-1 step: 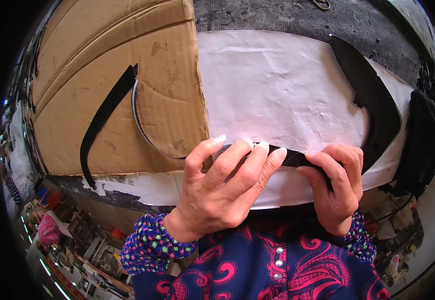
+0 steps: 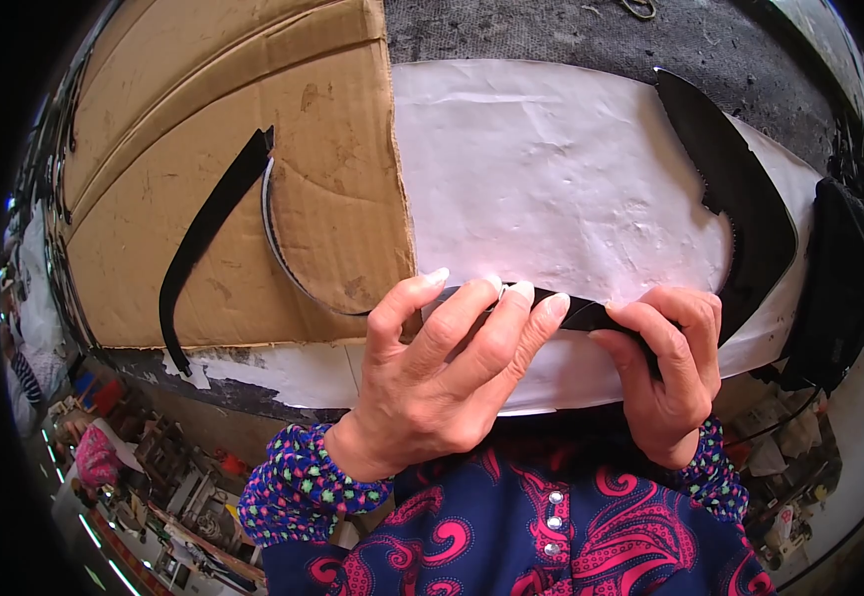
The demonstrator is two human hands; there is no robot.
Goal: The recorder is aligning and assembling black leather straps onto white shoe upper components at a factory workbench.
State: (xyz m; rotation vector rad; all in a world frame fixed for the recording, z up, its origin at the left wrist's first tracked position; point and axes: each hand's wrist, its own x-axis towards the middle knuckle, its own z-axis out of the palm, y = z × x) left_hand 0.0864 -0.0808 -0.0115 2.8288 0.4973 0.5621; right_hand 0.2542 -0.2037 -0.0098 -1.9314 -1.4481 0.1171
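Note:
A long, thin black strip [image 2: 581,315] runs crosswise in front of me, over white paper. My left hand [image 2: 447,372] curls over it with bent fingers, fingertips pressed along its upper edge; the thumb is hidden. Close by on the right, my right hand [image 2: 668,363] pinches the strip between thumb and fingers. Left of my hands the strip thins into a curve on edge and meets a flat black band [image 2: 205,233] on the cardboard. Past my right hand lies a wide, curved black piece [image 2: 740,189] with a jagged inner edge; its join with the strip is hidden.
A brown cardboard sheet [image 2: 332,189] covers the table's left part, beside the white paper [image 2: 551,169]. Dark, worn table covering [image 2: 551,30] shows at the far side. A black object [image 2: 834,288] stands at the right edge. Cluttered items lie below the table at lower left.

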